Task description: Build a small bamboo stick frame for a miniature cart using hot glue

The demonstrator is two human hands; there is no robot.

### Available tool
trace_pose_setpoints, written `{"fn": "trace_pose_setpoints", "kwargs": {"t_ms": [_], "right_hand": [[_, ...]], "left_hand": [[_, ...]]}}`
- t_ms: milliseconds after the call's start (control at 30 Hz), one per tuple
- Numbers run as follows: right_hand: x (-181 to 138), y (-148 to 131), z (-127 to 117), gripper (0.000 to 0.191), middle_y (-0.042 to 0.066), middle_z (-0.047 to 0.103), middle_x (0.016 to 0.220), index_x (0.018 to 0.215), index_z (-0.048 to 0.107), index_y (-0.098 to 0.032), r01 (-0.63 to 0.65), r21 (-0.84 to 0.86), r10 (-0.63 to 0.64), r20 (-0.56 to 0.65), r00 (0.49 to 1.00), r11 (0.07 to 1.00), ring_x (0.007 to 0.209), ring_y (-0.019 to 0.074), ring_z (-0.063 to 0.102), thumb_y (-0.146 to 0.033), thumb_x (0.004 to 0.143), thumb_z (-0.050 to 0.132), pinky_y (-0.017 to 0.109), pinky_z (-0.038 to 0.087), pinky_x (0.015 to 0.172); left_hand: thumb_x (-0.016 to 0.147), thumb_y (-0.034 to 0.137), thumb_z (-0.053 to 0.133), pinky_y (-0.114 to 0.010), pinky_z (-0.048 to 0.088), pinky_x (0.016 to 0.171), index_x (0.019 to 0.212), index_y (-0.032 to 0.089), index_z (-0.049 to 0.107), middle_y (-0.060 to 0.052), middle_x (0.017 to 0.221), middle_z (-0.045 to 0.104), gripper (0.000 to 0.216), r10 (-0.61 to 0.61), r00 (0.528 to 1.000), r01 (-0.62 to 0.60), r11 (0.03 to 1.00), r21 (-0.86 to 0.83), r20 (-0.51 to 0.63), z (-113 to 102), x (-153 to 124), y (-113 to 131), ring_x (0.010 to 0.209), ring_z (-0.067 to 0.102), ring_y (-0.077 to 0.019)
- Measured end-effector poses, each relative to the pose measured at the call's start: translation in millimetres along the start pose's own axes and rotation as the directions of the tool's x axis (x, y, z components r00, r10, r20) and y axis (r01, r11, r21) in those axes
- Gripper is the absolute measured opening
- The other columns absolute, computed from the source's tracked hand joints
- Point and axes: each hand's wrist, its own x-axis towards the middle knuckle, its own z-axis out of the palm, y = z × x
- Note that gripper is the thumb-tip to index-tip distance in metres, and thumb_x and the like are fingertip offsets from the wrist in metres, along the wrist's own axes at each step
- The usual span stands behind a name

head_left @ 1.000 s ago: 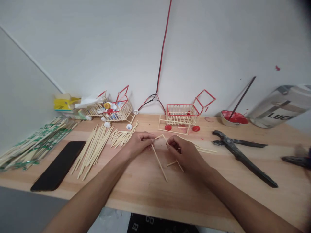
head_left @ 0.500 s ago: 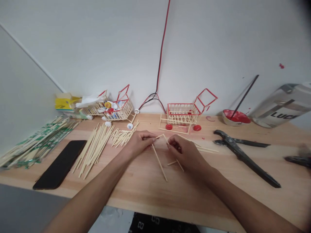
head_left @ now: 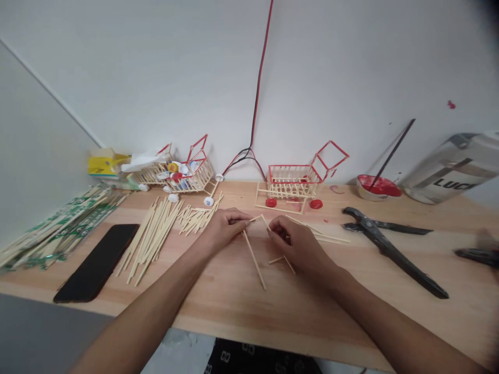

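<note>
My left hand [head_left: 230, 227] pinches a short wooden stick [head_left: 255, 218] whose far end meets another stick at a corner. My right hand [head_left: 290, 236] is closed on that second wooden stick [head_left: 265, 222]. A longer stick [head_left: 254, 259] slants down from beneath my left fingers toward the table's front; its upper end is hidden. Below my right hand a short stick [head_left: 276, 260] meets a slanting one [head_left: 289, 265]. Behind the hands stands a small stick-built cart [head_left: 294, 175] with a red rim, red handle and red wheels.
At left lie loose sticks [head_left: 150, 241], short pieces [head_left: 195, 219], a black phone [head_left: 95, 262] and wrapped chopsticks [head_left: 58, 226]. Another cart [head_left: 191, 179] holds bottle caps. At right are black-handled pliers [head_left: 390, 244], a bowl of red paint [head_left: 379, 188] and a clear jug [head_left: 448, 171].
Both hands keep nearly the same pose around the joined sticks. The view has shifted very slightly.
</note>
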Motion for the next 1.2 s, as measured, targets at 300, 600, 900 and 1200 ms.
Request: {"fn": "trace_pose_setpoints", "kwargs": {"t_ms": [300, 600, 900, 1200], "right_hand": [[1, 1, 1, 0.008, 0.0, 0.06, 0.071, 0.082, 0.054, -0.019, 0.009, -0.009, -0.009, -0.016, 1.0, 1.0, 0.063, 0.0127, 0.051, -0.023, 0.085, 0.048, 0.025, 0.037, 0.058], [0, 0, 0, 0.008, -0.001, 0.06, 0.07, 0.081, 0.054, -0.02, 0.01, -0.008, -0.01, -0.019, 1.0, 1.0, 0.062, 0.0123, 0.051, -0.024, 0.085, 0.048, 0.025, 0.037, 0.057], [0, -2, -1, 0.008, -0.001, 0.06, 0.07, 0.081, 0.054, -0.02, -0.014, -0.008, 0.014, 0.0, 1.0, 1.0, 0.063, 0.0128, 0.052, -0.023, 0.084, 0.048, 0.026, 0.038, 0.059], [0, 1, 1, 0.008, 0.0, 0.062, 0.071, 0.081, 0.055, -0.02, 0.01, 0.0, -0.01, -0.003, 1.0, 1.0, 0.062, 0.0127, 0.053, -0.024, 0.084, 0.048, 0.025, 0.038, 0.057]], "left_hand": [[0.076, 0.022, 0.061, -0.029, 0.045, 0.077, 0.085, 0.016, 0.074, -0.007, 0.086, 0.069, 0.017, -0.027, 0.999, 0.028, 0.999, 0.036, -0.038, 3, -2, 9, 0.083, 0.062, -0.0183], [0.075, 0.027, 0.063, -0.027, 0.044, 0.072, 0.081, 0.016, 0.074, -0.006, 0.082, 0.069, 0.017, -0.043, 0.998, 0.044, 0.999, 0.008, -0.054, 4, -1, 7, 0.078, 0.06, -0.0174], [0.075, 0.049, 0.063, -0.024, 0.043, 0.06, 0.087, 0.01, 0.069, -0.005, 0.067, 0.062, 0.041, -0.246, 0.967, 0.249, 0.836, -0.489, 0.071, 9, -2, -1, 0.062, 0.057, -0.0128], [0.069, 0.031, 0.073, -0.023, 0.044, 0.06, 0.09, 0.013, 0.068, -0.004, 0.071, 0.068, 0.029, -0.252, 0.968, 0.24, 0.927, -0.288, -0.002, 7, -2, 6, 0.062, 0.06, -0.0118]]}}
